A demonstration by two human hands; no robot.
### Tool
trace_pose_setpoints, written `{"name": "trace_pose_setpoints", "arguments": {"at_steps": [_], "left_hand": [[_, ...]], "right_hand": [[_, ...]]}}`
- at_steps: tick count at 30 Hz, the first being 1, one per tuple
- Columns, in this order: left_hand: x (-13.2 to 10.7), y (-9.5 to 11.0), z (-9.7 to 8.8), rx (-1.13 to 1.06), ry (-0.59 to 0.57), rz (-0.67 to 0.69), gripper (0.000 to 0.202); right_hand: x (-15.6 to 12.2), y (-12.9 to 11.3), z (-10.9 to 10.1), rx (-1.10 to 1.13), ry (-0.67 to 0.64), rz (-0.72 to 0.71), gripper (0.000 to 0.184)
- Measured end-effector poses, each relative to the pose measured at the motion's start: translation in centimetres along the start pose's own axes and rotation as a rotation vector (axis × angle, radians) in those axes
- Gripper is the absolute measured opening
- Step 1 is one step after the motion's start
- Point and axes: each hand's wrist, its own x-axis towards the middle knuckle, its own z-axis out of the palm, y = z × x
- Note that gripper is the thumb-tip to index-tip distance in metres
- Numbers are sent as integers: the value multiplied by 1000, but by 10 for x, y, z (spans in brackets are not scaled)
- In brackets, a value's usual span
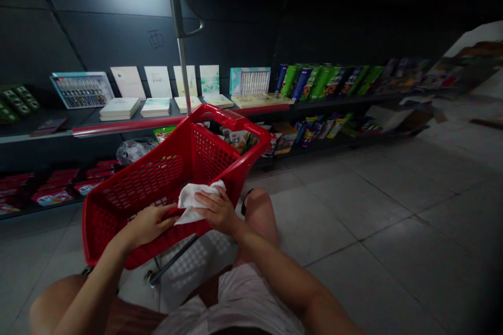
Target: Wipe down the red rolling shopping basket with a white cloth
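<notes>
A red plastic shopping cart (157, 172) with perforated basket walls stands before me, its handle end at the upper right. My right hand (220, 212) presses a white cloth (192, 194) against the near rim of the basket, the fingers bent over it. The cloth drapes over both sides of that rim. Just left of the cloth, my left hand (151, 226) grips the same rim, its fingers curled over the edge. Inside, the basket shows no goods. Part of the rim is hidden beneath the cloth and hands.
Behind the cart runs a dark shelf with upright notebooks (157, 81), pen sets (84, 90) and green and blue packs (326, 82). Lower down are red boxes (55, 188) and snack bags (239, 140). A metal pole (181, 57) rises behind the cart. Grey floor tiles (377, 209) extend right.
</notes>
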Motion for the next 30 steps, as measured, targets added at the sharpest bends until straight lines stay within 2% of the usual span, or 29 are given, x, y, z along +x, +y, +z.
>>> {"name": "trace_pose_setpoints", "arguments": {"at_steps": [2,5,7,9,11,13,15,17,20,22,23,25,27,30], "left_hand": [[1,1,1,15,-3,-40,42],[4,4,4,28,24,-95,39],[6,9,8,40,40,-113,37],[8,15,12,46,51,-119,35],[10,22,16,37,71,-119,35],[9,29,19,20,106,-127,34],[7,33,22,10,137,-152,34],[4,33,23,15,152,-191,33],[-3,29,25,37,140,-243,33],[-8,26,25,46,134,-261,32],[-10,25,24,46,133,-265,32],[-14,24,22,46,134,-270,32],[-17,23,20,42,140,-275,32],[-19,22,16,31,173,-302,31]], "right_hand": [[-1,24,-6,-41,-19,89,29],[5,60,-28,-91,39,355,33],[12,64,-34,-69,109,521,38],[19,48,-27,0,171,609,40],[22,24,-12,87,224,589,39],[19,8,1,161,242,475,36],[16,12,4,192,208,348,34],[17,38,-3,185,220,351,35],[37,93,-21,154,430,563,40],[58,120,-21,187,501,607,41],[67,126,-15,226,484,586,41],[76,121,9,309,439,562,43],[67,95,44,357,442,611,47],[24,43,95,403,405,728,50]]}}
